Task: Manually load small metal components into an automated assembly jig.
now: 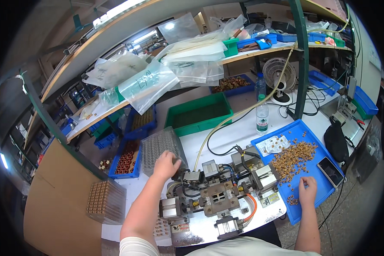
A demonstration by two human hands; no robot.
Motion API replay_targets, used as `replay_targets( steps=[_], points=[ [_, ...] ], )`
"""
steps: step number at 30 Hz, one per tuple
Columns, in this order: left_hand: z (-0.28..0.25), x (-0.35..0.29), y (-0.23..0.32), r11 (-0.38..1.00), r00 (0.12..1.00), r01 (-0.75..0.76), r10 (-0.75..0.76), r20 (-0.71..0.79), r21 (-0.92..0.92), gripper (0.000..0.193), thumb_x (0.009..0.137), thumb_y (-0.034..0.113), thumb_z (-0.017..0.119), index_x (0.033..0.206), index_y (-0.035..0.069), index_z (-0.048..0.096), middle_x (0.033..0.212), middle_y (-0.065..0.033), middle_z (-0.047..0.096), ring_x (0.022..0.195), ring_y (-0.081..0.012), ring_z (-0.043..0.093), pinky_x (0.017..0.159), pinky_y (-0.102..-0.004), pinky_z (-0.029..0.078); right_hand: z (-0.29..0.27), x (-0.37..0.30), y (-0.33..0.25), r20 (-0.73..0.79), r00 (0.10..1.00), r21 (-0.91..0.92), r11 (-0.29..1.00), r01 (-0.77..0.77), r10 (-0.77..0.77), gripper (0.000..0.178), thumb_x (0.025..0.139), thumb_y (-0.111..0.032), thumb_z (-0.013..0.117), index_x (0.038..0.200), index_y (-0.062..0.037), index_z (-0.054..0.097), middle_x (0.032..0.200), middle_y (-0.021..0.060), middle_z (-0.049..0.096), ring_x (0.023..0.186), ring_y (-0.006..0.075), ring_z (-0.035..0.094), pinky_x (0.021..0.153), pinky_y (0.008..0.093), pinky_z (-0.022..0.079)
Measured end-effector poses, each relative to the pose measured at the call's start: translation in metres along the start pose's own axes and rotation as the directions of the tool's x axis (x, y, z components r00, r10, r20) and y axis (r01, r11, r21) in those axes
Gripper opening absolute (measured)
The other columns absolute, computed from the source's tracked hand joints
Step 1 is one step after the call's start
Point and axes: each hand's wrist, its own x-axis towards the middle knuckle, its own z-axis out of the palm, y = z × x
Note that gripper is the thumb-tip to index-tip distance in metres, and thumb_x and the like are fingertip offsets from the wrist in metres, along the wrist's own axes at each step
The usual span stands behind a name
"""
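My left hand (166,165) lies over the near right part of a clear plastic tray stack (151,147) with many small pockets. Its fingers are spread and slightly bent, and nothing shows in them. On the right, my right hand (308,189) is closed, with fingertips pinched together above the near end of a blue tray (295,213). Whatever it may hold is hidden. Small brass-coloured ring-like parts (292,160) are heaped in that tray. Between my hands stands a metal fixture (219,197) with a slotted centre block and pneumatic cylinders around it.
Another clear tray stack (104,200) filled with brass parts stands at left. Behind are a green bin (198,113), a blue bin of red-brown parts (126,158) and a water bottle (262,117). A phone (330,171) rests on the blue tray's right edge. Hoses and a shelf post (302,64) rise behind the fixture.
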Motion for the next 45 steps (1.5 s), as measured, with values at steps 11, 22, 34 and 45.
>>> replay_targets(
  steps=[11, 22, 34, 45],
  points=[
    [-0.110, -0.081, -0.001, 0.966, 0.961, 0.169, -0.118, -0.249, 0.195, 0.029, 0.084, 0.008, 0.066, 0.113, 0.011, 0.066, 0.104, -0.0088, 0.073, 0.088, -0.0344, 0.069, 0.077, -0.0413, 0.054, -0.003, -0.004, 0.002, -0.007, 1.000, 0.052, 0.999, 0.012, -0.011, 0.006, 0.085, -0.001, 0.065, 0.088, 0.0022, 0.070, 0.083, 0.0081, 0.061, 0.073, 0.0185, 0.053, 0.072, 0.0288, 0.047],
    [-0.202, -0.252, -0.021, 0.184, 0.289, 0.433, -0.955, -0.057, -0.883, 0.044, 0.099, 0.014, 0.063, 0.139, -0.002, 0.051, 0.107, -0.0097, 0.066, 0.091, -0.0133, 0.066, 0.074, -0.0253, 0.056, -0.007, 0.009, 0.035, 0.145, 0.987, -0.049, 0.996, 0.073, -0.065, 0.016, 0.094, -0.012, 0.064, 0.100, 0.0008, 0.071, 0.088, 0.0078, 0.065, 0.077, 0.0181, 0.056, 0.074, 0.0293, 0.048],
    [-0.119, -0.355, -0.031, -0.123, 0.157, 0.557, -0.956, 0.250, -0.821, 0.045, 0.095, 0.019, 0.067, 0.133, -0.003, 0.057, 0.108, -0.0149, 0.065, 0.086, -0.0194, 0.066, 0.071, -0.0287, 0.057, -0.005, 0.017, 0.039, 0.190, 0.981, -0.176, 0.982, 0.062, -0.028, 0.024, 0.097, -0.020, 0.064, 0.107, 0.0014, 0.070, 0.099, 0.0112, 0.071, 0.088, 0.0219, 0.065, 0.081, 0.0308, 0.051],
    [-0.079, -0.369, -0.027, 0.688, 0.600, 0.726, -0.639, -0.482, -0.008, 0.047, 0.086, 0.023, 0.071, 0.128, 0.002, 0.065, 0.126, -0.0159, 0.062, 0.112, -0.0348, 0.059, 0.101, -0.0458, 0.044, -0.009, 0.013, 0.025, 0.212, 0.977, -0.228, 0.972, 0.062, -0.013, 0.026, 0.097, -0.021, 0.064, 0.107, 0.0026, 0.070, 0.101, 0.0124, 0.072, 0.090, 0.0242, 0.066, 0.084, 0.0320, 0.052]
  ],
)
